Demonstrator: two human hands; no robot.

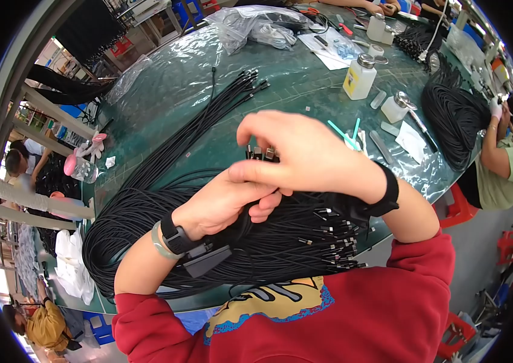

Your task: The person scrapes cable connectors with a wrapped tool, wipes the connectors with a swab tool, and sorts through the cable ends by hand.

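Note:
A bunch of black cables with metal plug ends (262, 153) stands up between my two hands, above the table. My left hand (223, 202) is closed round the cables below the plugs. From the right, my right hand (305, 151) arches over the plugs, its thumb in front of them and its fingers curled behind. Part of the bunch is hidden by both hands. Under my forearms lies a large looped pile of black cables (117, 227), its loose plugs (341, 242) towards the right. A thinner bundle of black cables (196, 124) stretches away over the green table.
Two white bottles (359, 77) (395, 109) with metal tops stand at the back right. Beside them lie turquoise strips (344, 134) and a white paper (410, 143). Another cable coil (453, 115) is near a co-worker (507, 157). Plastic bags (256, 27) lie at the back.

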